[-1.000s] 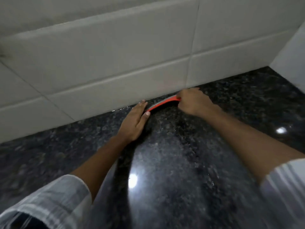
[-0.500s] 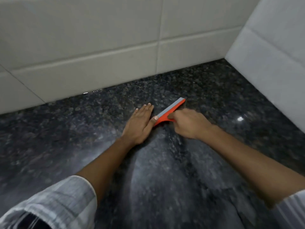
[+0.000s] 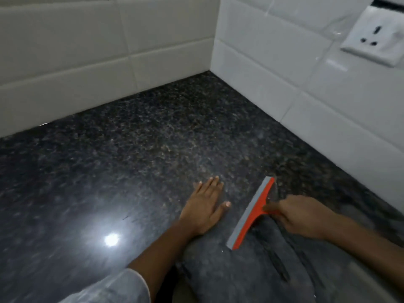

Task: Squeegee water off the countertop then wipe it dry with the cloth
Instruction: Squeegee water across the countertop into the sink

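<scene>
An orange squeegee (image 3: 251,213) with a grey blade lies edge-down on the dark speckled granite countertop (image 3: 131,171), its blade running from upper right to lower left. My right hand (image 3: 306,215) is closed around its short handle. My left hand (image 3: 205,204) rests flat on the countertop just left of the squeegee, fingers together and pointing away from me, not touching the blade. Streaky wet film shows on the stone below the blade. No cloth is in view.
White tiled walls (image 3: 87,62) meet in a corner at the back. On the right wall sits a white electrical socket (image 3: 371,33). A bright lamp reflection (image 3: 111,239) shines on the countertop at lower left.
The squeegee has been drawn from the back wall toward me across the countertop, its blade now turned more upright in view. My left hand slid back with it, and a gap has opened between them.
</scene>
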